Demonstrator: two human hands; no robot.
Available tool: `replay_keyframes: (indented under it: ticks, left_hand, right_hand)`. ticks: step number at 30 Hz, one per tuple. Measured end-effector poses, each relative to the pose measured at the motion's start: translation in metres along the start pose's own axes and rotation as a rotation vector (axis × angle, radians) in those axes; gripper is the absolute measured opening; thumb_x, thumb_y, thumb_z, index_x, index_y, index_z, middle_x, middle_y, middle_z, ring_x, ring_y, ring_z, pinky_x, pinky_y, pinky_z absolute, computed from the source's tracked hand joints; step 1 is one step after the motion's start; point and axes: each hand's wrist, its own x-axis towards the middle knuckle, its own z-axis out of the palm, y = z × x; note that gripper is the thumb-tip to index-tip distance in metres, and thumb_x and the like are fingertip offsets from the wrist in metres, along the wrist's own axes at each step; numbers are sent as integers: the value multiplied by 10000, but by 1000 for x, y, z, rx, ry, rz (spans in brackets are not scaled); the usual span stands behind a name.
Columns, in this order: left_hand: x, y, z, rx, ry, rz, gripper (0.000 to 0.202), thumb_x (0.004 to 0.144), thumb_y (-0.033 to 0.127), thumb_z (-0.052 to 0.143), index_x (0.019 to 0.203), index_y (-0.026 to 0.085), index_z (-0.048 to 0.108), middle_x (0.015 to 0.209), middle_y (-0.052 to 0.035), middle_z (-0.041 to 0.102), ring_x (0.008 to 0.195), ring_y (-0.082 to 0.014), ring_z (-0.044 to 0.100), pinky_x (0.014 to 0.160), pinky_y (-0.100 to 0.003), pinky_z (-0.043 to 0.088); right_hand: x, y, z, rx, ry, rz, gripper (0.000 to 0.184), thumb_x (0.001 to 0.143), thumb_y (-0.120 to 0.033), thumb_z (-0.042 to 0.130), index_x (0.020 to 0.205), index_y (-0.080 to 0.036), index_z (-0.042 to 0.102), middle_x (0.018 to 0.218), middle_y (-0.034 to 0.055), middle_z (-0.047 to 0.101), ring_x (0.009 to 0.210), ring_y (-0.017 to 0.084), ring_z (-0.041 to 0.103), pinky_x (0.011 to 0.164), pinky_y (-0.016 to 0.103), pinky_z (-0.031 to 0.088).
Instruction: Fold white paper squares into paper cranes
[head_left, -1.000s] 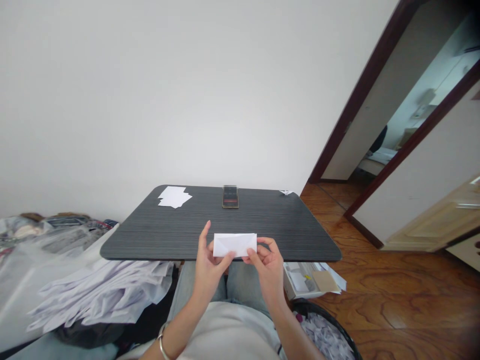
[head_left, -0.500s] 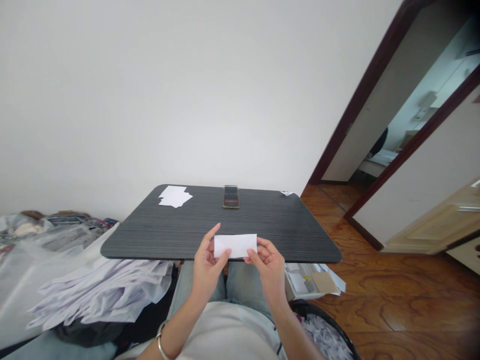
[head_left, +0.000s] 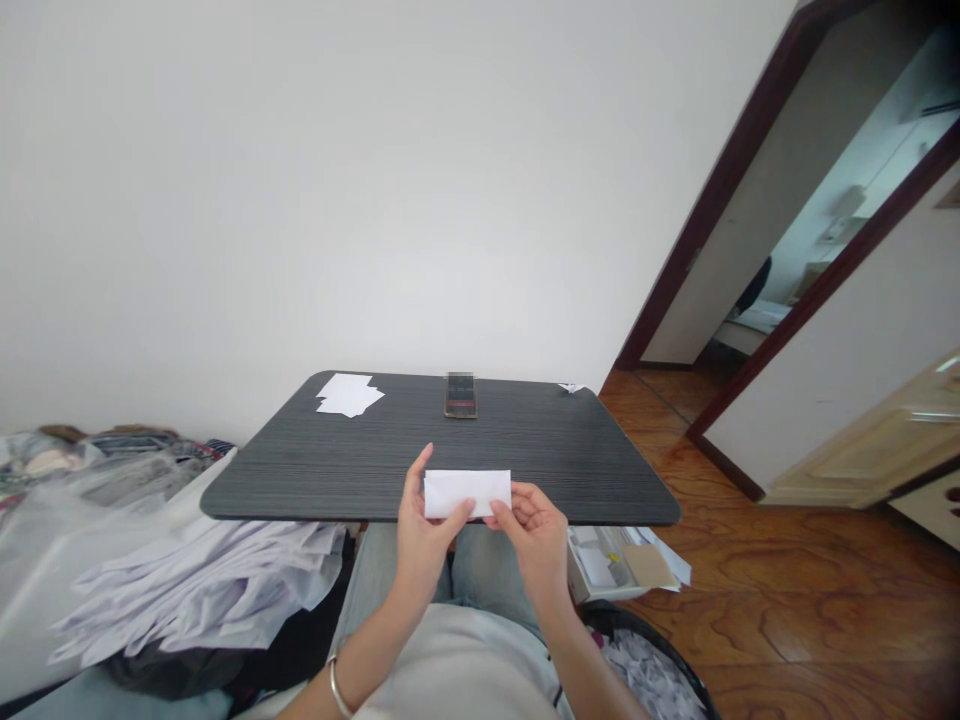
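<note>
Both my hands hold a small folded white paper (head_left: 466, 492) over the near edge of the dark wood-grain table (head_left: 315, 465). My left hand (head_left: 421, 535) pinches its left end, thumb in front and fingers up behind it. My right hand (head_left: 534, 537) pinches the lower right corner between thumb and curled fingers. A bracelet sits on my left wrist.
At the table's far side lie a few white sheets (head_left: 346, 394), a phone (head_left: 460, 395) and a small folded paper (head_left: 571, 386). A heap of white paper (head_left: 202, 585) lies to the left, a bin of crumpled paper (head_left: 652, 675) and a box (head_left: 622, 562) to the right. An open doorway stands right.
The paper and both hands have barely shifted, a little left and down. My left thumb has slid further along the paper's lower edge.
</note>
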Motion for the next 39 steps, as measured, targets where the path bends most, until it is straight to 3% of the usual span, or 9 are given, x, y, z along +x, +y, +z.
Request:
replay_keyframes:
  ticks: [19,28,39]
  left_hand:
    - [-3,9,0,-50,-51,-83,703,626,221,695,1258,203,387,780,9,620,692,-138,595,652,-245,513]
    - [-5,8,0,62,-98,-34,632,658,223,668,1236,186,414,809,4,598,669,-109,550,624,-196,472]
    - [-6,6,-2,94,-123,-7,628,688,226,637,1261,184,381,852,-17,593,687,-114,546,633,-210,475]
  right_hand:
    - [3,-1,-4,65,-30,70,185,663,-278,703,779,-161,620,679,14,696,552,122,616,546,226,515]
    - [3,-3,-3,65,-56,86,178,670,-310,688,642,-159,599,586,-16,639,513,106,562,485,207,482]
    - [3,2,-5,14,-29,34,166,687,-297,670,639,-160,590,586,-12,621,533,117,556,509,227,487]
